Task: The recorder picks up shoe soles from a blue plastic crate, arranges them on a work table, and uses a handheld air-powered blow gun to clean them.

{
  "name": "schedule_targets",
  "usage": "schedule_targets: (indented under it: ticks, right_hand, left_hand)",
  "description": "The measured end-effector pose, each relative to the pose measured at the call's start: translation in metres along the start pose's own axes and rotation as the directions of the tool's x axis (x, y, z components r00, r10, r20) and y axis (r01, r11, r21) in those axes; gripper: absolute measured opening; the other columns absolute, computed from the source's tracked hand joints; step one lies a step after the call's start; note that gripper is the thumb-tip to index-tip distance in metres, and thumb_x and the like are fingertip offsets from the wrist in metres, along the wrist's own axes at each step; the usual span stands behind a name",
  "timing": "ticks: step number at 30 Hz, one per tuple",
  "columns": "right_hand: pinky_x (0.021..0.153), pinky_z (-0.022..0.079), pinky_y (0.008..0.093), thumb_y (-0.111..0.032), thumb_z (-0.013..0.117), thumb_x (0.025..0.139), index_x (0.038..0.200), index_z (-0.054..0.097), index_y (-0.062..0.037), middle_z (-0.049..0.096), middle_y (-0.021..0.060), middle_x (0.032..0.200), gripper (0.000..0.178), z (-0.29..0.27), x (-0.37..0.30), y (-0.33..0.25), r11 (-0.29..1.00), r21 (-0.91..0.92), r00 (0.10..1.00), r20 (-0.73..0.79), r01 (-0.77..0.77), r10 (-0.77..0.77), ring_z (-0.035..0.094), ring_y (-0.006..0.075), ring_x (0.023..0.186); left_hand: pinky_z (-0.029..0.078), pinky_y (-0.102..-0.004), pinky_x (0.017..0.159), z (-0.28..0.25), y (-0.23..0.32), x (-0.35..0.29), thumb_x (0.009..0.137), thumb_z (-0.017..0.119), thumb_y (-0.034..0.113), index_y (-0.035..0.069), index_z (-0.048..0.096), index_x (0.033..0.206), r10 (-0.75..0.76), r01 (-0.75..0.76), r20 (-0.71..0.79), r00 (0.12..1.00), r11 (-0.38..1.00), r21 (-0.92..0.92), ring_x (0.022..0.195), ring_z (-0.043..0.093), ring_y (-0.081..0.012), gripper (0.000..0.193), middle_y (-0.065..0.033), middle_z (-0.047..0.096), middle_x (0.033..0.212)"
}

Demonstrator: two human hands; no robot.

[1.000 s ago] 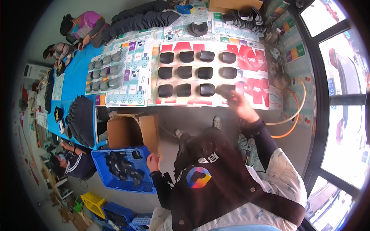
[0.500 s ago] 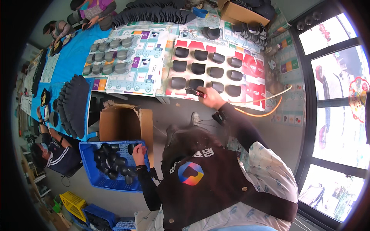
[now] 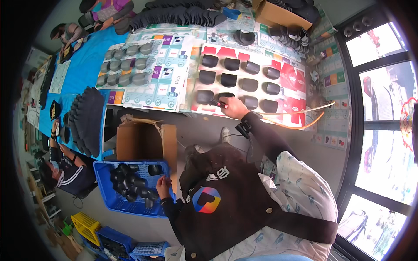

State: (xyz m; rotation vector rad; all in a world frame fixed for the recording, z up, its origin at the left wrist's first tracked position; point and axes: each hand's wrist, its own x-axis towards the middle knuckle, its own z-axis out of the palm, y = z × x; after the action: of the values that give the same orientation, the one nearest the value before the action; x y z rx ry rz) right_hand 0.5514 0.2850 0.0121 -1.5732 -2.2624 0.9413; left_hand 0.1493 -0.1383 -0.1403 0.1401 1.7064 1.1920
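Observation:
My right hand (image 3: 234, 108) is closed around a small dark spray gun (image 3: 219, 104) with pinkish-red parts. Its tip sits at the front row of curved black shell-shaped pieces, over the piece (image 3: 226, 95) second from the left. Several such pieces stand in rows on a red-and-white printed sheet (image 3: 291, 79). Lower left, my left hand (image 3: 164, 187) hovers by the right rim of a blue crate (image 3: 99, 185), fingers loosely curled with nothing visible in them. A single black piece (image 3: 154, 169) lies in the crate near that hand, apart from a heap of similar pieces (image 3: 129, 182).
Yellow-orange hoses (image 3: 300, 127) trail right of my right hand. An open cardboard box (image 3: 170, 145) stands between table and crate. Grey pieces (image 3: 125, 79) fill the left sheets, beside a stack of dark curved pieces (image 3: 87, 119). A co-worker (image 3: 74, 172) sits left; others work far left.
My left hand has drawn back from the single black piece, which now lies in the crate. My right hand has shifted slightly left with the spray gun. The whole view has shifted a little.

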Motion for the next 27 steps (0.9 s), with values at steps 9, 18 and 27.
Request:
schedule_targets:
  ticks: [9, 18, 27]
  right_hand:
    - [0.076, 0.053, 0.0545, -0.017, 0.056, 0.084, 0.104, 0.070, -0.0085, 0.070, 0.0231, 0.088, 0.026, -0.007, 0.004, 0.013, 0.997, 0.036, 0.997, -0.015, 0.074, -0.074, 0.068, 0.0442, 0.086]
    - [0.078, 0.051, 0.0568, -0.020, 0.059, 0.082, 0.100, 0.068, -0.0067, 0.068, 0.0266, 0.085, 0.024, -0.020, -0.006, 0.022, 0.997, 0.047, 0.998, 0.026, -0.054, 0.053, 0.066, 0.0463, 0.086]
    - [0.070, 0.049, 0.0567, -0.017, 0.061, 0.082, 0.093, 0.063, -0.0064, 0.065, 0.0248, 0.078, 0.016, -0.002, -0.009, 0.017, 0.999, 0.032, 0.997, -0.074, 0.039, -0.036, 0.064, 0.0475, 0.077]
  left_hand:
    - [0.050, -0.0236, 0.061, 0.040, 0.019, 0.010, 0.101, 0.064, 0.020, 0.003, 0.066, 0.114, 0.004, -0.005, 0.027, 1.000, 0.999, 0.038, 0.074, 0.068, -0.0156, 0.021, -0.0093, 0.072, 0.094]
    - [0.050, -0.0238, 0.061, 0.053, 0.011, 0.014, 0.102, 0.062, 0.020, 0.003, 0.065, 0.113, -0.023, 0.023, 0.011, 1.000, 0.999, 0.028, 0.076, 0.069, -0.0157, 0.020, -0.0092, 0.072, 0.093]
    - [0.052, -0.0248, 0.064, 0.049, 0.008, 0.008, 0.101, 0.061, 0.018, 0.004, 0.065, 0.114, -0.063, 0.063, -0.009, 0.998, 0.998, 0.023, 0.079, 0.071, -0.0179, 0.020, -0.0096, 0.072, 0.096]
